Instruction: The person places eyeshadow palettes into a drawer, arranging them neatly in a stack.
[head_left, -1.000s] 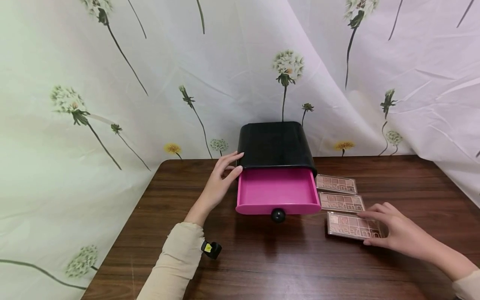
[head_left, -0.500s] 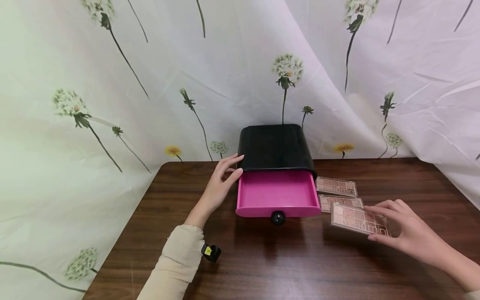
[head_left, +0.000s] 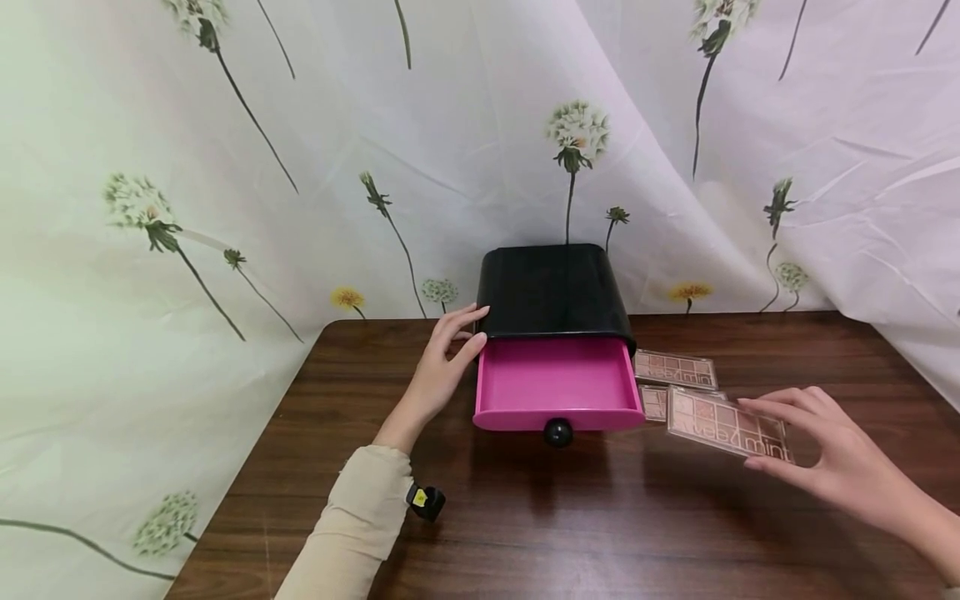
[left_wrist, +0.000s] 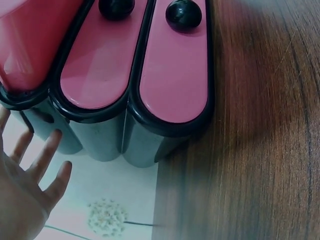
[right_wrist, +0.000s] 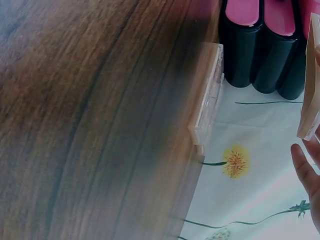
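The right hand [head_left: 832,450] pinches a palette [head_left: 720,423] between thumb and fingers, holding it tilted in the air over the counter [head_left: 525,533], to the right of a black cabinet [head_left: 555,287]. The left hand [head_left: 442,362] grasps nothing; its fingers are spread loosely, with the tips against the cabinet's left side, by the front edge. The top pink drawer [head_left: 555,379] is pulled out, its black knob [head_left: 558,432] facing the person, and its right wall stands between the held palette and the drawer's inside. The cabinet's black top covers the rear of that drawer. Below it, the left wrist view shows a middle drawer [left_wrist: 102,65] and a bottom drawer [left_wrist: 175,70], both pushed in. Two more palettes lie flat just beside the cabinet's right side: the far palette [head_left: 677,369] shows nearly whole, while the near palette [head_left: 655,404] is partly hidden behind the held one. A flowered cloth [head_left: 465,150] hangs behind the counter, close behind the cabinet. A black strap [head_left: 426,502] sits at the left sleeve [head_left: 360,500].
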